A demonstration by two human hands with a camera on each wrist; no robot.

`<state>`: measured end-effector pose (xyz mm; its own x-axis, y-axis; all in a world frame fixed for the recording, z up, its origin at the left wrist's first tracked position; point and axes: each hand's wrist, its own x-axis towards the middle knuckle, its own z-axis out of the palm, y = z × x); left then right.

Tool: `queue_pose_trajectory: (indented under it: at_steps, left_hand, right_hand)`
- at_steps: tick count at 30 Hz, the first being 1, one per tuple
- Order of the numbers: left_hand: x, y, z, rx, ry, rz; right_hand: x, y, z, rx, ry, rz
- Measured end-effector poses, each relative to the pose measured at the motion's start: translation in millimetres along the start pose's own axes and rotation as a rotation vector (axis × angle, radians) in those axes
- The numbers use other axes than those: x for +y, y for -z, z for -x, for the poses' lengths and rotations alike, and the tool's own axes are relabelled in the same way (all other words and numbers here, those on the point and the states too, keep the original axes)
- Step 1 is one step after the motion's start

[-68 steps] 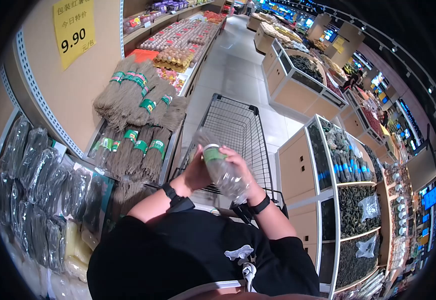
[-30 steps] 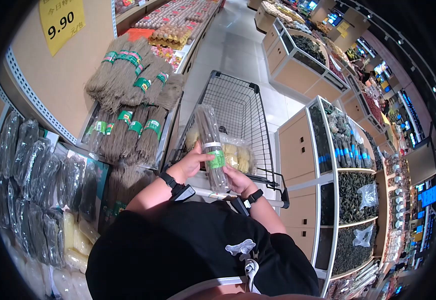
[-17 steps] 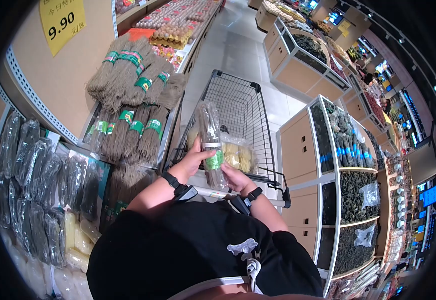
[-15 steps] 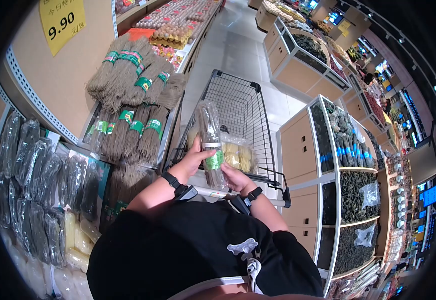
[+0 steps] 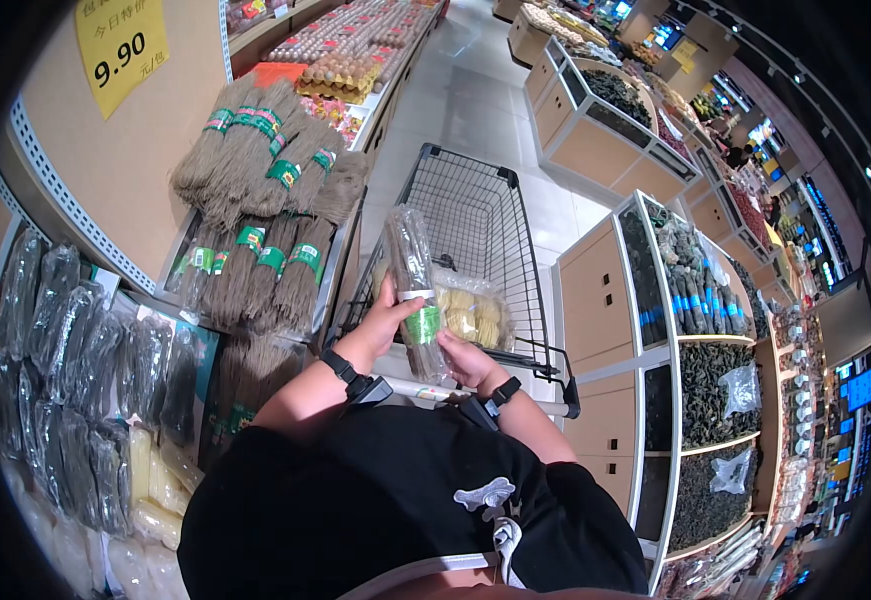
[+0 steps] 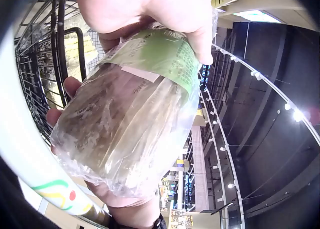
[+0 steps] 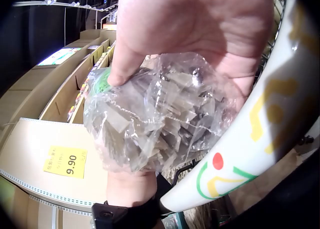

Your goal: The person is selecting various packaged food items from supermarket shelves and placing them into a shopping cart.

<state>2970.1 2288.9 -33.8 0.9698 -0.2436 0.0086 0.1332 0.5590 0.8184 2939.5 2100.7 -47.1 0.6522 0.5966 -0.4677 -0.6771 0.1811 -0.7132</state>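
In the head view I hold a clear plastic packet of broad dried noodles (image 5: pixel 411 250) with a green label, slanting over the near end of a shopping cart. My left hand (image 5: pixel 381 325) grips it around the label, thumb across the front. My right hand (image 5: pixel 471 362) grips its lower end from the other side. In the left wrist view the left hand (image 6: pixel 145 9) wraps the green label (image 6: pixel 165 56), and the noodles run lengthwise under wrinkled film. The right wrist view shows the right hand (image 7: pixel 195 24) around the packet's end, where cut noodle ends (image 7: pixel 165 119) show.
A black wire cart (image 5: pixel 466 190) holds a bag of yellowish noodle bundles (image 5: pixel 476 315); its white handle (image 5: pixel 426 388) crosses before my body. Left are shelves of banded noodle bundles (image 5: pixel 246 150) and dark wrapped packs (image 5: pixel 66 350). Bins of dried goods (image 5: pixel 721 400) stand right.
The packet has swung from leaning right, blurred, to leaning left with its label toward me; the right hand has moved down to its lower end. Since half a second ago it has tilted slightly left.
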Motion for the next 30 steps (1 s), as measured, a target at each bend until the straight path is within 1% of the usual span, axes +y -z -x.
queue_pose_trajectory:
  at_steps: [19,22,25,28,30]
  left_hand:
    - [4,-6,3,0.031,0.016,-0.014]
    - [6,-8,6,0.038,0.027,-0.019]
    - [6,-9,6,0.030,0.030,-0.015]
    - [5,-9,6,0.014,0.034,-0.018]
    - [4,-8,6,0.003,0.044,-0.018]
  right_hand:
    - [-4,-2,6,0.005,-0.029,0.051]
    - [-4,-7,8,0.007,-0.006,0.009]
    - [-2,-3,8,0.004,-0.007,0.028]
    - [-3,-2,10,0.047,-0.036,0.058]
    - [-2,-4,12,0.063,-0.013,0.058]
